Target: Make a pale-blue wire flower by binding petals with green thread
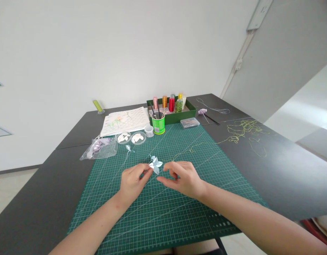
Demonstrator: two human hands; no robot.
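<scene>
Left hand: the left hand (133, 182) is in the lower middle of the frame, over the green cutting mat (163, 209). Its thumb and fingers are pinched together on the base of a small pale blue flower (155, 164).
Right hand: the right hand (182, 179) is just to the right of the left one, also over the mat. Its fingers are curled, and thumb and forefinger come together near the flower. I cannot tell if they grip a thread or the flower itself.
Flower: it is in the middle of the frame, between the two hands, with thin pale petals that spread out upward. It touches the left fingertips.
Thread: a thin yellow-green thread (195, 147) goes from the area near the right hand toward the upper right, and ends in a loose tangle (243, 131) on the dark table (286, 170).
Mat: it covers the middle of the table, from the lower edge of the frame up to the green box.
Behind the hands: a single petal on a wire (128, 148) lies on the mat, a little up and left of the flower. Further up are two round clear dishes (131, 137) with white pieces, and a clear plastic bag (99, 148) at the mat's left edge.
Upper middle: a green can (158, 124) with tools in it stands before a green box (184, 113) that holds thread spools (171, 103) of several colours. A printed sheet (125, 121) lies to the left of the can, and a small clear case (189, 123) to the right.
</scene>
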